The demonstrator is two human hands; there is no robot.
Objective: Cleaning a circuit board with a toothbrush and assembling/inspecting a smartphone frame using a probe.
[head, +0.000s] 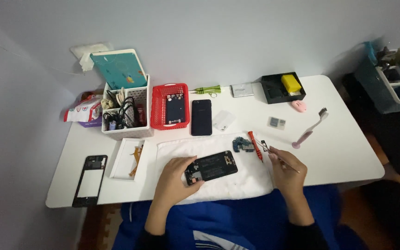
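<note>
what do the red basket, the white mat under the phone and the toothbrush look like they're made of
Red basket: likely moulded plastic, its walls a grid of small holes, matte. White mat: seems soft cloth or towel, with a fuzzy, slightly rumpled surface. Toothbrush: probably smooth plastic, a pale pink handle with dark bristles, likely synthetic, though too small to tell.

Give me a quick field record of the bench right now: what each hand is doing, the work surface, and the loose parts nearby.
left hand: steadies the opened phone, back cover off, on the white cloth
right hand: holds thin tweezers, tips near a small part just right of the screwdriver
red screwdriver: lies on the cloth, untouched
small circuit board: beside the screwdriver
phone frame: near the table's left edge
black phone: flat, next to the red basket
toothbrush: right of the cloth
</note>
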